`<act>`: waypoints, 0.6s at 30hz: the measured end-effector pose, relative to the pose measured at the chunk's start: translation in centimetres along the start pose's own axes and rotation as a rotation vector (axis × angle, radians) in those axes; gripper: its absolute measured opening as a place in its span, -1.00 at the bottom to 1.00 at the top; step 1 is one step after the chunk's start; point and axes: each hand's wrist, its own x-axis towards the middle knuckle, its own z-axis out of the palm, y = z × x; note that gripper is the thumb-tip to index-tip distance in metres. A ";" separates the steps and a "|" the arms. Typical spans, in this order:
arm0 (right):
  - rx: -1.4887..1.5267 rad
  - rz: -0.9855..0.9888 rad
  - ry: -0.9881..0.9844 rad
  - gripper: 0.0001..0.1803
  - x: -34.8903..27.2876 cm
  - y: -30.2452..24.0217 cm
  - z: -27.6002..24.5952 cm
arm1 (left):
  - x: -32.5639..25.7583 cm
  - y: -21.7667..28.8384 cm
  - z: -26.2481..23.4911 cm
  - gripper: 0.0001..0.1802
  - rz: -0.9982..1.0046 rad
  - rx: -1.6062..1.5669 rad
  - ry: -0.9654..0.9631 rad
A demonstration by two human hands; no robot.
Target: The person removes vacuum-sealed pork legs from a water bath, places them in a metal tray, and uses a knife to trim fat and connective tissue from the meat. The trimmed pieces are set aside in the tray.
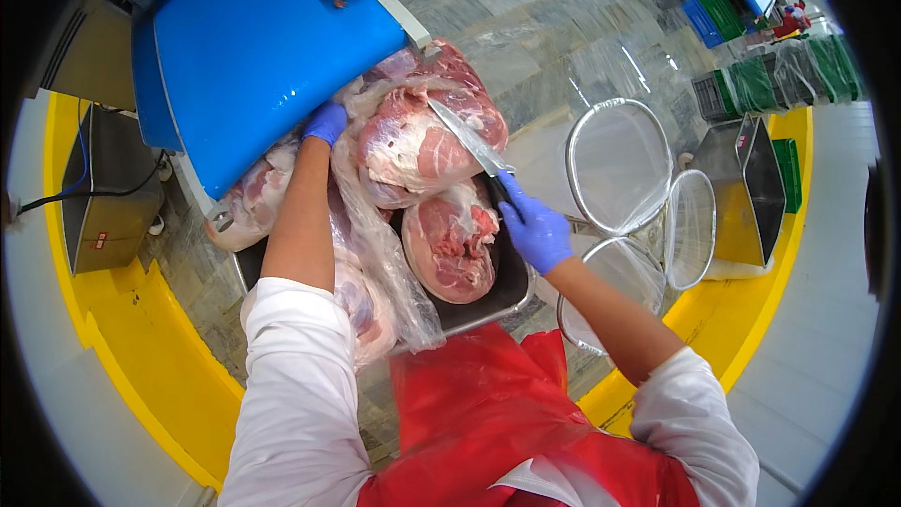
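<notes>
My right hand (538,231), in a purple-blue glove, is closed around the dark handle of a knife (466,137). The blade points up and to the left, its tip at the upper part of a large piece of raw meat (427,152). In a matching glove, my left hand (326,122) reaches to the meat pile beside the blue chute's lower edge; its fingers are mostly hidden. A see-through plastic sheet (387,268) runs down from near that hand over the meat. Another cut of meat (450,249) lies below the knife in a dark metal bin (511,299).
The blue chute (272,28) slopes down over the pile's far left. Right of the bin stand several round-rimmed, see-through containers (619,164). Steel boxes stand at left (113,192) and right (746,192), near yellow kerbs. Green crates (751,84) are farther off.
</notes>
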 end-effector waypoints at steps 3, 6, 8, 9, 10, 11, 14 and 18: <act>0.050 0.040 -0.104 -0.48 -0.3 -0.1 -7.5 | 0.7 -0.4 -0.1 -0.40 -0.054 0.078 -0.360; -0.055 0.063 -0.221 -0.55 2.7 -0.6 -13.1 | 0.8 0.1 -0.9 -0.22 -0.127 0.055 -0.419; -0.151 0.041 -0.339 -0.57 6.4 -1.7 -15.2 | 0.2 0.6 -1.4 -0.24 -0.185 -0.076 -0.303; -0.187 -0.018 -0.410 -0.57 8.4 -2.5 -16.1 | -0.1 0.9 -1.6 -0.26 -0.182 -0.090 -0.267; -0.236 -0.060 -0.487 -0.58 10.5 -3.2 -17.3 | -0.2 1.1 -1.8 -0.28 -0.197 -0.096 -0.281; -0.284 -0.102 -0.566 -0.58 12.5 -4.1 -18.2 | -0.4 1.3 -1.8 -0.29 -0.229 -0.109 -0.306; -0.377 -0.101 -0.731 -0.58 17.4 -7.0 -19.5 | -0.7 1.5 -1.7 -0.35 -0.082 0.146 -0.362; -0.404 -0.124 -0.810 -0.61 20.2 -8.5 -18.6 | -1.1 1.4 -0.8 -0.40 -0.164 0.014 -0.119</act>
